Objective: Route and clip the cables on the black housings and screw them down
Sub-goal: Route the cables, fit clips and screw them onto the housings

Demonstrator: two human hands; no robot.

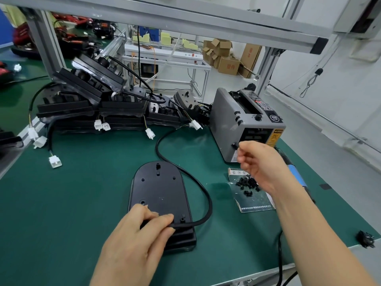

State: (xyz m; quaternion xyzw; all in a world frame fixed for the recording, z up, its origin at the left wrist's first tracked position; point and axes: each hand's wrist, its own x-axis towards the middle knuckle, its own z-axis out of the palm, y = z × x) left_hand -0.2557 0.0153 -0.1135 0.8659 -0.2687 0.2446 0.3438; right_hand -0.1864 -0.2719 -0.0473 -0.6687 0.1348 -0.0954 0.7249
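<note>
- Black plastic housing (158, 195) lay flat on the green mat (82, 203), with its rounded end away from the person and its squared end nearest.
- Its thick black cable (207, 195) left the near end and looped out to the right beside the housing. It passed the far rounded edge and curved away toward the back of the mat; where it ended could not be made out.
- The left hand (136, 234) rested on the near end of the housing. Thumb and forefinger were curled around the cable, pinching it where it crossed the raised block at that end.
- The right hand (257, 164) hung in the air above the mat, in front of the grey tape dispenser (243, 124). Its fingers were bent inward with the tips drawn together; whether they pinched anything small could not be told.
- Below that hand, a pile of small black parts (248, 183) sat on a printed plastic bag (255, 203), just right of the cable loop.
- A blue-handled tool (296, 176) lay partly hidden under the right forearm.
- More black housings sat in a stack (99, 104) at the back of the mat, some tilted against the aluminium frame.
- White connectors (55, 162) on short leads trailed from that stack onto the mat, well apart from the housing under the hand.
- Cardboard boxes (226, 56) stood on the floor beyond the bench.
</note>
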